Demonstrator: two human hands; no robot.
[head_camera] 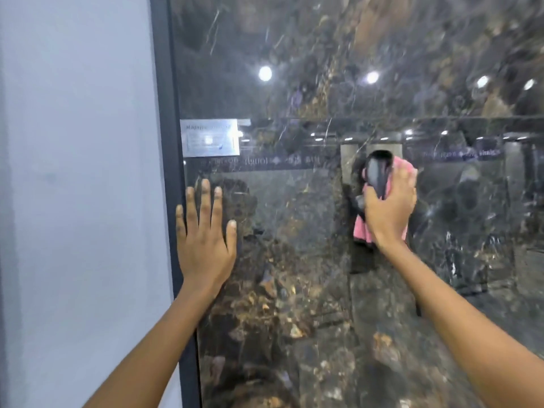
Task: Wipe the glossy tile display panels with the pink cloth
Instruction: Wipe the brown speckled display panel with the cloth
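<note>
— While the left hand [203,237] lies flat on the dark glossy panel [294,260] near its black frame [173,172], fingers straight and slightly spread, where is the other one?

— Further right and a little higher. The right hand [391,207] presses the pink cloth [363,231] against the same panel, its fingers curled over the bunched fabric; a fold hangs below the wrist.

— Both arms reach up from the bottom edge?

— Yes, bare forearms, well apart.

— Any writing?

— A small silver label [209,137] sits on the panel above the left hand, close to the frame. Its print is too blurred to read. Mirrored lettering shows in the reflection beside it, also unreadable, with ceiling lights reflected above.

— And left of the frame?

— A plain pale wall [76,172].
</note>
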